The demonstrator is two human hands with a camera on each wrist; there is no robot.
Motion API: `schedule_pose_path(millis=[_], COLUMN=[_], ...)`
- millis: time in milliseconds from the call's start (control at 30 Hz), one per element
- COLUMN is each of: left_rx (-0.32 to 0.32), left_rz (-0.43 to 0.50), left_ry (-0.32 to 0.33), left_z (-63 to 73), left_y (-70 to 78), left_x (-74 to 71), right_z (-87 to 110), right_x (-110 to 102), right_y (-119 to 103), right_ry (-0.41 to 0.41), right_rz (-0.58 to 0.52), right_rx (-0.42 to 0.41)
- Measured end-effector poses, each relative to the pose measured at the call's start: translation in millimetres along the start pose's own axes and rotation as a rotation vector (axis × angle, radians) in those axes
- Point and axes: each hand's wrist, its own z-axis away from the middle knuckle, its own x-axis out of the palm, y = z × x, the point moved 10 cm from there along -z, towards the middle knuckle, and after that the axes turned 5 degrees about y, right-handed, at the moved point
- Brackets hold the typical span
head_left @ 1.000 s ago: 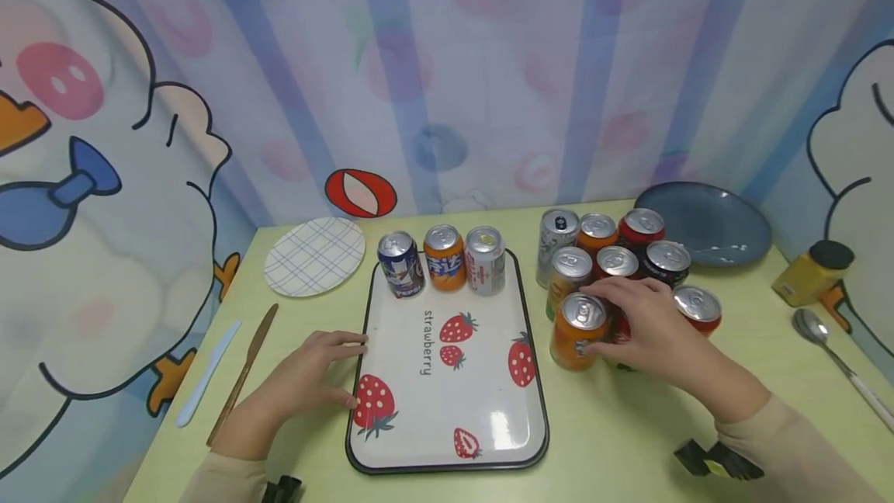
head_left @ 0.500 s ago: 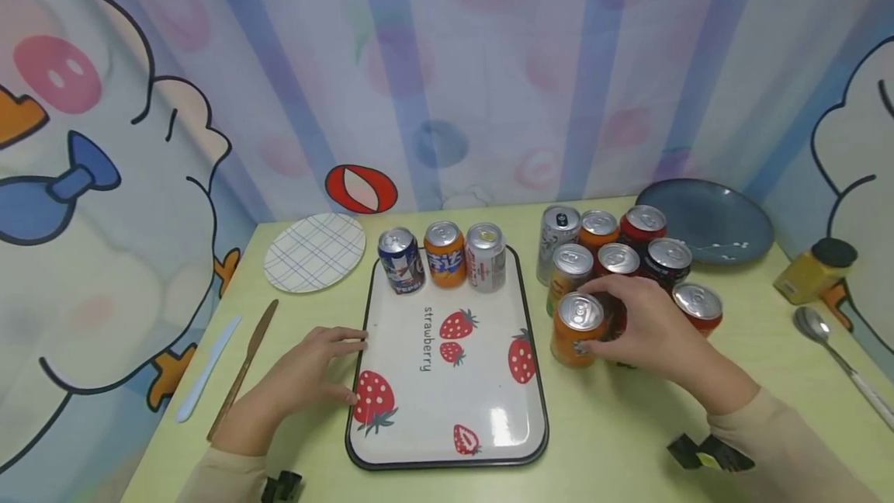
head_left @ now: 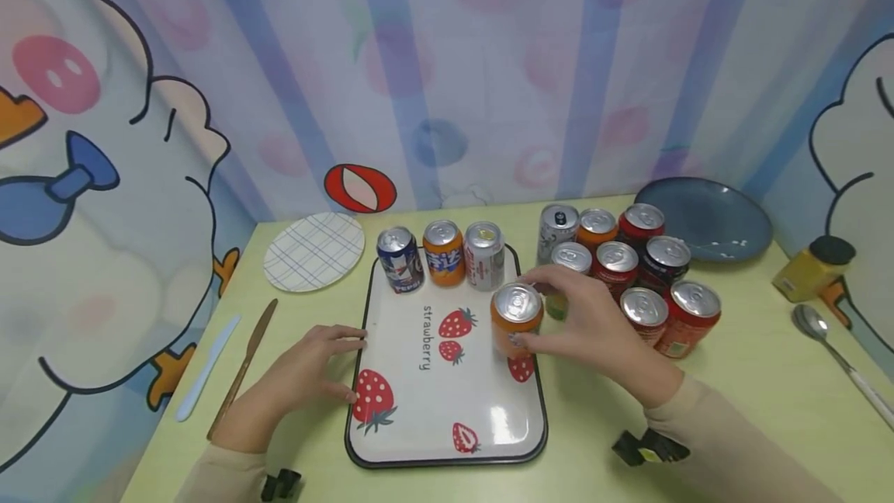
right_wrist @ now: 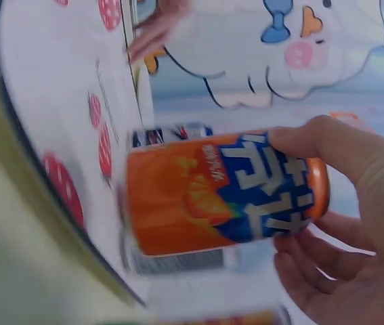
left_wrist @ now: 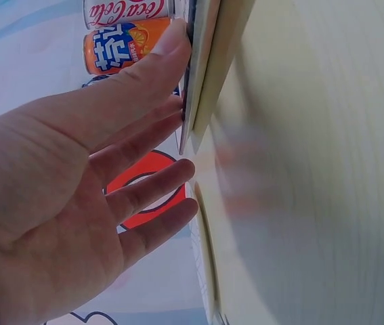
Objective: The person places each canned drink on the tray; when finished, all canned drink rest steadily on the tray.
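Note:
My right hand [head_left: 594, 324] grips an orange soda can [head_left: 515, 324] over the right side of the white strawberry tray [head_left: 433, 418]. The right wrist view shows the orange can [right_wrist: 192, 193] close up, with thumb and fingers around its upper part. At the tray's left edge my left hand [head_left: 307, 371] rests with fingers extended, thumb and fingertips at the rim; the left wrist view shows its empty palm. Along the tray's far end stand a dark blue Pepsi can [head_left: 401, 261], an orange soda can [head_left: 443, 254] and a silver Coca-Cola can [head_left: 484, 258].
Several more cans, among them a red can [head_left: 687, 320], stand grouped right of the tray. Behind them lies a dark blue plate [head_left: 705, 220]. A yellow jar [head_left: 813, 270] and a spoon [head_left: 838, 363] are far right. A checked plate [head_left: 314, 252] and two knives [head_left: 244, 367] lie left.
My right hand has lifted the orange can from the group and carried it left, over the tray. A red can behind it is now uncovered. The left hand has stayed in place.

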Motion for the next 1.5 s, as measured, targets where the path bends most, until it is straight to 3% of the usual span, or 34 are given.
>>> schedule_pose_path(millis=[167, 367, 700, 1067, 1267, 1500], left_rx=[-0.002, -0.002, -0.009, 0.006, 0.050, 0.042], left_rz=[0.032, 0.014, 0.007, 0.018, 0.014, 0.000], left_ry=[-0.011, 0.004, -0.006, 0.000, 0.015, 0.005], left_z=[1.0, -0.2, 0.6, 0.0, 1.0, 0.7], left_y=[2.2, 3.7, -0.6, 0.0, 3.0, 2.9], left_x=[2.6, 0.9, 1.2, -1.1, -1.2, -4.5], right_z=[-14.0, -39.4, -69.5, -81.8, -81.8, -80.8], right_x=[37.6, 82.3, 135.3, 161.2, 166.4, 167.1], right_y=[-9.5, -15.2, -20.8, -27.2, -26.4, -28.4], right_ry=[0.029, 0.002, -0.032, -0.081, -0.085, -0.132], right_rz=[-0.086, -0.171, -0.237, -0.182, -0.161, -0.139], right_rx=[0.019, 0.071, 0.129, 0.141, 0.124, 0.117])
